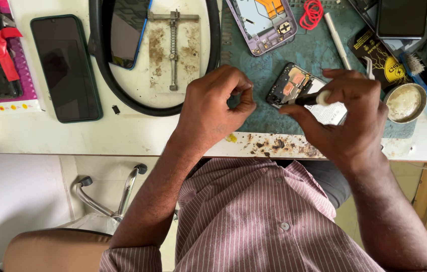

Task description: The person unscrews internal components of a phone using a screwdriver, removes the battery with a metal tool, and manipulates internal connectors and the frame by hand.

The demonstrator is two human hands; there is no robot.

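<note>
A person in a striped maroon shirt (254,221) bends over a white bench (133,133) whose near edge is chipped and rust-stained. The right hand (347,118), at three o'clock, is closed in a pinching grip on a black-shafted screwdriver (310,99) with a pale rounded cap, its tip resting inside an opened phone (299,89) lying on a teal mat (274,65) at about one o'clock. The left hand (213,103) hovers just beside it, thumb and forefinger curled together; whether they pinch a small part cannot be told. A slip of the tip could likely gouge the exposed copper-toned parts, and a loose screw might roll off the worn edge. Farther off lie a glossy dark phone (66,68) at ten o'clock, a metal clamp jig (174,48) at twelve, and a lilac phone frame (261,22).
</note>
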